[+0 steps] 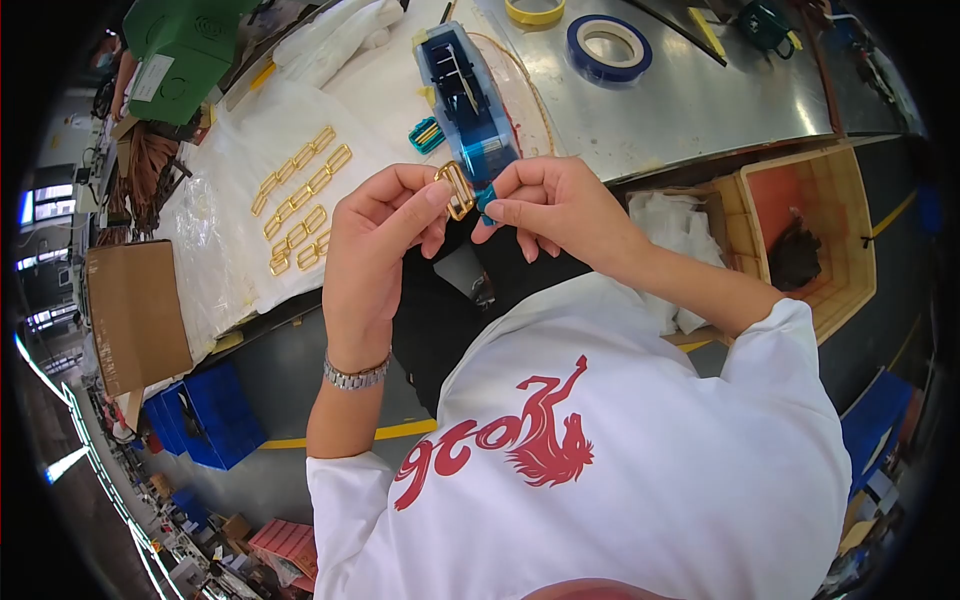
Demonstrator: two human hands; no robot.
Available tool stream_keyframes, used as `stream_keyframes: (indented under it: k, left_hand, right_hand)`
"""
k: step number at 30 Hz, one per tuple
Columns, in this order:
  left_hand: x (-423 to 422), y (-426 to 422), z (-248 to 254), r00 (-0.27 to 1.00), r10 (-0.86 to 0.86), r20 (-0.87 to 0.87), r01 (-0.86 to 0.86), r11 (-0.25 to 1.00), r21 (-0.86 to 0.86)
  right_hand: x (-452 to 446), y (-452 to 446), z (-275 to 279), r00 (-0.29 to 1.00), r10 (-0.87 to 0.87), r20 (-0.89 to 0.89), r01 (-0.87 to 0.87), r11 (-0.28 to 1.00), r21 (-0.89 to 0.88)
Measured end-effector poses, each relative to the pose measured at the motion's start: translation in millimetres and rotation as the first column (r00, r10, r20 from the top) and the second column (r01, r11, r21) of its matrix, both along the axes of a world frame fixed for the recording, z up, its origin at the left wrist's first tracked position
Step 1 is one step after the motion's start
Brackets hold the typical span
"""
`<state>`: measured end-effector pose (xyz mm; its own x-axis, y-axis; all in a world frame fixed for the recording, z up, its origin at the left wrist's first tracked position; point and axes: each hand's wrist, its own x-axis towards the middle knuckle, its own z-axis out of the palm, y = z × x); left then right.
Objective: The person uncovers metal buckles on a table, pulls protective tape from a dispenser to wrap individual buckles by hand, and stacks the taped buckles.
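My left hand point(385, 220) pinches a gold slide buckle point(457, 192) between thumb and fingertips, holding it up in front of the tape dispenser. Close beside it, my right hand point(565, 210) has its thumb and forefinger closed on a small piece of blue film point(486, 203), near the buckle's right side. Whether film and buckle touch, I cannot tell. Just beyond both hands stands a blue tape dispenser point(468, 100). A buckle with blue film on it point(427, 135) lies left of the dispenser. Several bare gold buckles point(300, 200) lie in rows on a white sheet point(235, 245).
A roll of blue tape point(609, 48) and a yellow roll point(534, 12) lie on the metal tabletop point(700, 110). To the right below the table edge is a wooden-coloured crate point(850, 230). A cardboard box point(138, 318) and a green machine point(185, 55) are at the left.
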<state>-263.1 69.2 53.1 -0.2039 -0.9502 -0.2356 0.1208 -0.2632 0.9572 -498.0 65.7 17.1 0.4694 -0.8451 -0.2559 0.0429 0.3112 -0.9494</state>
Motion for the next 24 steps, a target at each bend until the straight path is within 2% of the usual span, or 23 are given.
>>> stream_keyframes:
  k: [4, 10, 24]
  left_hand:
    - [-4.9, 2.2, -8.8, 0.993, -0.103, 0.051, 0.099, 0.993, 0.07]
    - [-11.1, 5.7, -17.5, 0.982, -0.14, 0.127, 0.129, 0.987, 0.093]
    - [-15.8, 4.5, -33.3, 0.99, -0.086, 0.115, 0.07, 0.988, 0.136]
  right_hand:
    - [1.9, 13.8, -21.0, 0.997, -0.043, 0.059, 0.041, 0.998, 0.041]
    - [-0.8, 18.6, -22.2, 0.995, -0.075, 0.066, 0.074, 0.997, 0.014]
    - [5.7, 32.3, -29.9, 0.983, -0.141, 0.119, 0.141, 0.99, 0.009]
